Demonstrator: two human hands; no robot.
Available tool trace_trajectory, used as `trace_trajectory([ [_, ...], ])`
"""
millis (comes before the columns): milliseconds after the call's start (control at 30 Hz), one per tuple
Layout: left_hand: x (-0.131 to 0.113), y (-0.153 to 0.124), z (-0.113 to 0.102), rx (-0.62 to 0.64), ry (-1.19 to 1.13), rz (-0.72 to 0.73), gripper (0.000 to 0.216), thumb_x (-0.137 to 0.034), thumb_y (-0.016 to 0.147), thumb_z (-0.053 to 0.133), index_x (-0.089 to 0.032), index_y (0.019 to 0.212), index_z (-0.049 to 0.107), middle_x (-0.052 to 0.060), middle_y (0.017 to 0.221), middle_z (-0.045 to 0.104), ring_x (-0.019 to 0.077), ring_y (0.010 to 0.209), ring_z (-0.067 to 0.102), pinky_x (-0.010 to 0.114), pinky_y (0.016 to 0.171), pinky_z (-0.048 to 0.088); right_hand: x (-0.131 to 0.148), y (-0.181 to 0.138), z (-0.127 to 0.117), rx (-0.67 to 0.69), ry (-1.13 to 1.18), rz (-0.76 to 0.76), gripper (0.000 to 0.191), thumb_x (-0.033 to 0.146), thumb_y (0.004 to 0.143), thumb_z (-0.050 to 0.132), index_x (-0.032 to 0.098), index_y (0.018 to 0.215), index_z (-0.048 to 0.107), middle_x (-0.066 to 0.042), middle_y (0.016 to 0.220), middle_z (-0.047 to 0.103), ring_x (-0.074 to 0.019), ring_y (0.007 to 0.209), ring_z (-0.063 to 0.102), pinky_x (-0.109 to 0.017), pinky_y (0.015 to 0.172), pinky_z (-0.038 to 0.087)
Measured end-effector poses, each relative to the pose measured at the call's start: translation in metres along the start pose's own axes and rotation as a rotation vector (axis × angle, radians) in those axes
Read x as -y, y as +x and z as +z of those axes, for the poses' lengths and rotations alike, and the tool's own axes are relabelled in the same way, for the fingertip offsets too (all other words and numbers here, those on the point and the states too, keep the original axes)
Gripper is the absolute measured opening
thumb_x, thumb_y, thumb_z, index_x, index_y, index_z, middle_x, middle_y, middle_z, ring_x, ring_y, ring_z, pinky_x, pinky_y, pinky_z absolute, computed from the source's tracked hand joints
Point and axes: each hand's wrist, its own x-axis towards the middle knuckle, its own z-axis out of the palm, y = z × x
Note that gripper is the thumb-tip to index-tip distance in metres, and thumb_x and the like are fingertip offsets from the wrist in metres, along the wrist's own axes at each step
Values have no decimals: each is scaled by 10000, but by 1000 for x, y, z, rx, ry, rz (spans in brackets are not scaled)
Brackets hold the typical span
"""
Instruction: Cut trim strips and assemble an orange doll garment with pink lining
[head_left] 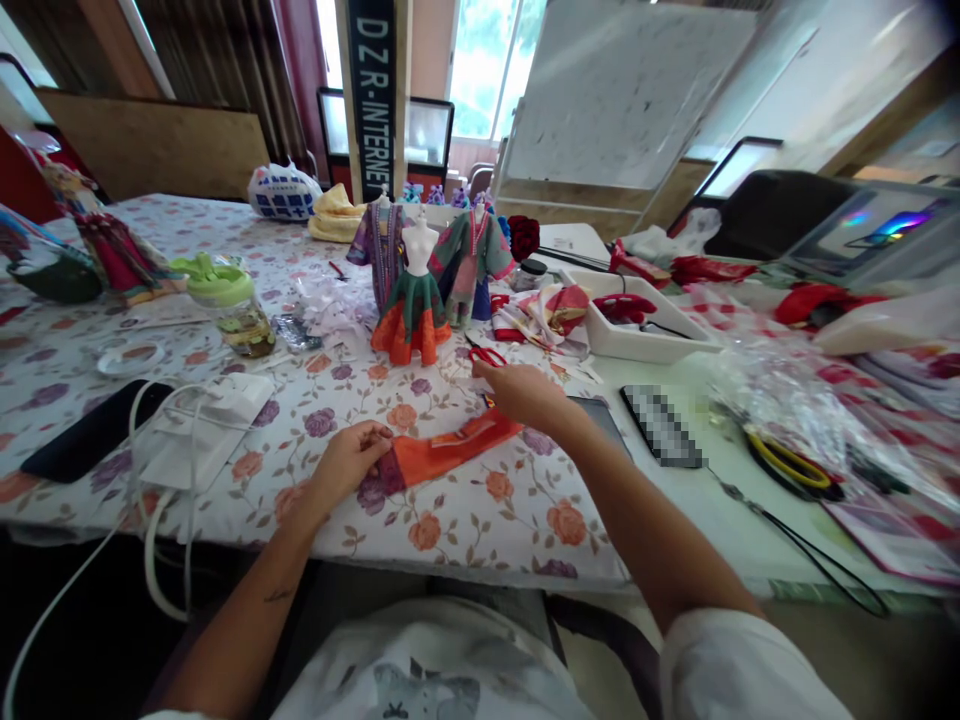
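My left hand (351,462) is closed, pinching the near end of a strip of orange cloth (442,450) that lies on the flowered tablecloth (247,300). My right hand (521,390) reaches forward over the far end of the strip, its fingertips at a pair of red-handled scissors (486,356); whether it grips them is unclear. Just beyond stand small dress forms: a white one in a green and orange skirt (412,305), one in a purple robe (384,250), one in a green jacket (472,260).
A green-lidded jar (229,305), a white power adapter with cables (217,410) and a dark phone (94,430) lie at left. A white tray (645,330) with red pieces, clear plastic bags (787,400) and yellow-handled scissors (787,465) lie at right. A tablet (600,420) is under my right arm.
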Motion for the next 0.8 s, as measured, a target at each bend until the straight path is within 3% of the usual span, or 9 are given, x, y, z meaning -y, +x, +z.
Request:
trace_trajectory([
  [167, 11, 6, -7, -155, 273, 137, 246, -355, 754, 615, -180, 918, 665, 40, 806, 673, 194, 717, 597, 322, 705, 452, 4, 11, 32, -185, 65, 163, 362, 205, 908, 453, 200, 1270, 460, -114, 911, 710, -270, 824, 671, -287, 604, 370],
  [300, 15, 11, -9, -142, 372, 156, 233, -320, 744, 617, -190, 934, 654, 14, 742, 662, 180, 665, 597, 300, 653, 452, 7, -2, 50, -325, 367, 312, 351, 323, 873, 543, 235, 1209, 490, -53, 867, 717, -259, 771, 674, -283, 596, 395],
  [400, 16, 14, -7, -159, 368, 136, 223, -287, 767, 578, -181, 952, 642, 18, 723, 666, 182, 655, 614, 293, 632, 453, 13, -5, 64, -277, 474, 273, 394, 300, 817, 615, 251, 1187, 490, -21, 897, 723, -235, 778, 677, -280, 625, 422],
  [533, 13, 13, -4, -196, 402, 152, 192, -299, 797, 562, -185, 906, 671, 41, 757, 702, 207, 712, 645, 317, 691, 469, 23, 1, 78, -265, 380, 162, 395, 269, 808, 630, 231, 1183, 511, -66, 1031, 705, -236, 883, 669, -290, 706, 448],
  [800, 18, 9, -1, -308, 503, 258, 244, -337, 855, 524, -234, 912, 737, 64, 981, 732, 249, 951, 641, 386, 877, 471, 32, 11, 86, -297, 351, 110, 303, 221, 883, 509, 214, 1182, 559, -81, 1074, 690, -226, 998, 631, -298, 813, 456],
])
